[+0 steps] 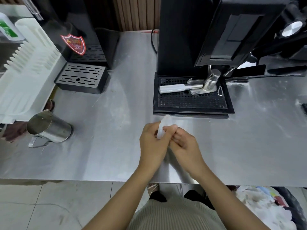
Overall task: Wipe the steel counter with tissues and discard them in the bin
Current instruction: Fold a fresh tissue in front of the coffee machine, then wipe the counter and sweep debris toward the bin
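Observation:
Over the middle of the steel counter [106, 133], both my hands hold one white tissue [163, 126], folded or rolled into a narrow strip that sticks up and away from me. My left hand [152, 143] grips its lower part, fingers curled round it. My right hand [184, 143] pinches it from the right, fingertips meeting the left hand. Smears and whitish streaks show on the counter. The bin [272, 208], lined in black and full of crumpled tissues, stands on the floor at the bottom right, under the counter's front edge.
A steel jug [49, 128] stands at the left. Behind it sit a white rack [28, 67] and a black machine with a drip tray [81, 78]. A second black machine's tray [192, 97] with metal tools lies just beyond my hands.

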A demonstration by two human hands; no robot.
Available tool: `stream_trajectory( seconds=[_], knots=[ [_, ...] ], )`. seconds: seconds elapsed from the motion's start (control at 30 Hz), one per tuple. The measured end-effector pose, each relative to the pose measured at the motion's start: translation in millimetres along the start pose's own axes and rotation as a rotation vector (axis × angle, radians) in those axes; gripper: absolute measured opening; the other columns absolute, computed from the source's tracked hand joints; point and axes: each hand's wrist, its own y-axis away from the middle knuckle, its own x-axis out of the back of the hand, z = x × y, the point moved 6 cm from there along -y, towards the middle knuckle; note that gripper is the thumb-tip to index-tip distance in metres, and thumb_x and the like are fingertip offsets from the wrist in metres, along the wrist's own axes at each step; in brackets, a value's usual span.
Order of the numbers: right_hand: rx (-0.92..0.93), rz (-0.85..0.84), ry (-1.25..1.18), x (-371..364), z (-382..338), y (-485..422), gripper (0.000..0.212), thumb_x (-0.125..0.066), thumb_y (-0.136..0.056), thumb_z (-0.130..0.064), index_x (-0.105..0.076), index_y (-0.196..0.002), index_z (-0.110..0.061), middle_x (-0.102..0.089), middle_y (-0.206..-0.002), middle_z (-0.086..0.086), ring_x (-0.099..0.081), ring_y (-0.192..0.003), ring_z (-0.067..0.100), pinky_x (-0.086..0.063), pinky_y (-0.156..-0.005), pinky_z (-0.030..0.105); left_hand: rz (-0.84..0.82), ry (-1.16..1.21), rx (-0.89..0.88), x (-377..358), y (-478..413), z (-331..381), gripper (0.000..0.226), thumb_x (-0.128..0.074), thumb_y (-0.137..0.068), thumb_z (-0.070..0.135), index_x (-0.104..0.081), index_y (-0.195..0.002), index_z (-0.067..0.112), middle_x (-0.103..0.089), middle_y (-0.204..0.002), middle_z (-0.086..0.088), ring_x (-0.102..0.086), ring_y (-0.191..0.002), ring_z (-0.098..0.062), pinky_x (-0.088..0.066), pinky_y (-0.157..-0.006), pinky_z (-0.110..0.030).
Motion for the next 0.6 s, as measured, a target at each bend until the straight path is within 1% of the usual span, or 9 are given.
stream_trajectory(
  seconds=[0.13,0.17,0.23,0.33,0.4,0.43,0.47,0.53,0.6],
  knots=[
    [-0.158,-0.152,-0.182,-9,20,4,0.057,-0.044,-0.085,0.013,-0.052,-0.127,-0.025,-0.071,-0.115,0.009,-0.065,-0.111,0.026,-0.045,-0.104,0.047,-0.024,0.073,0.100,13,2,-24,0.009,-0.070,-0.082,0.036,-0.071,-0.092,0.036,-0.064,-0.101,0.008,-0.064,-0.092,-0.006,-0.054,-0.085,-0.034],
    [-0.179,-0.174,-0.206,-11,22,2,0.061,-0.043,-0.084,0.014,-0.047,-0.129,-0.027,-0.071,-0.114,0.011,-0.065,-0.109,0.029,-0.045,-0.102,0.046,-0.032,0.092,0.104,16,1,-25,0.008,-0.070,-0.083,0.033,-0.071,-0.091,0.036,-0.063,-0.101,0.008,-0.064,-0.093,-0.008,-0.054,-0.084,-0.032],
    [-0.171,-0.196,-0.151,-15,22,-6,0.062,-0.041,-0.087,0.017,-0.042,-0.131,-0.027,-0.071,-0.118,0.004,-0.065,-0.109,0.024,-0.045,-0.097,0.039,-0.026,0.065,0.083,25,-8,-27,0.007,-0.068,-0.086,0.028,-0.072,-0.086,0.033,-0.062,-0.100,0.008,-0.063,-0.090,-0.005,-0.051,-0.079,-0.022],
    [-0.027,-0.144,0.029,-14,12,-24,0.050,-0.044,-0.091,0.015,-0.049,-0.124,-0.022,-0.069,-0.119,-0.014,-0.066,-0.091,0.017,-0.045,-0.078,0.030,0.099,0.004,0.051,47,-43,-24,0.018,-0.066,-0.087,0.018,-0.066,-0.070,0.021,-0.060,-0.086,0.006,-0.060,-0.078,-0.010,-0.047,-0.073,-0.015],
    [0.122,-0.018,0.238,-4,1,-41,0.041,-0.049,-0.091,0.011,-0.059,-0.119,-0.018,-0.066,-0.115,-0.021,-0.062,-0.101,0.001,-0.044,-0.088,0.015,0.234,-0.032,0.005,70,-83,-15,0.015,-0.066,-0.085,0.007,-0.066,-0.078,0.020,-0.061,-0.081,0.007,-0.058,-0.071,-0.007,-0.042,-0.066,-0.006],
    [0.203,0.057,0.362,3,-3,-49,0.038,-0.051,-0.091,0.008,-0.062,-0.117,-0.017,-0.064,-0.118,-0.022,-0.057,-0.112,-0.003,-0.040,-0.097,0.014,0.287,-0.100,-0.050,80,-105,-7,0.012,-0.065,-0.085,0.005,-0.069,-0.084,0.016,-0.063,-0.080,0.006,-0.056,-0.069,-0.004,-0.039,-0.064,-0.002],
    [0.281,0.129,0.485,9,-3,-62,0.036,-0.053,-0.091,0.006,-0.064,-0.117,-0.016,-0.063,-0.123,-0.017,-0.053,-0.122,0.001,-0.037,-0.106,0.020,0.329,-0.215,-0.112,90,-135,-1,0.011,-0.064,-0.084,0.006,-0.071,-0.086,0.013,-0.063,-0.080,0.004,-0.056,-0.070,-0.005,-0.036,-0.063,-0.002],
    [0.396,0.230,0.742,21,0,-79,0.032,-0.058,-0.090,0.002,-0.067,-0.117,-0.012,-0.062,-0.131,-0.001,-0.051,-0.130,0.018,-0.033,-0.113,0.036,0.366,-0.410,-0.204,99,-188,4,0.013,-0.060,-0.085,0.006,-0.072,-0.089,0.005,-0.062,-0.089,-0.001,-0.058,-0.081,-0.013,-0.033,-0.068,-0.006],
    [0.389,0.294,0.917,29,9,-95,0.030,-0.065,-0.088,0.000,-0.069,-0.116,-0.010,-0.064,-0.129,0.006,-0.054,-0.124,0.025,-0.032,-0.110,0.034,0.289,-0.533,-0.226,88,-236,-3,0.017,-0.056,-0.086,0.001,-0.070,-0.095,0.002,-0.055,-0.098,-0.006,-0.056,-0.091,-0.023,-0.032,-0.074,-0.012]
  ],
)
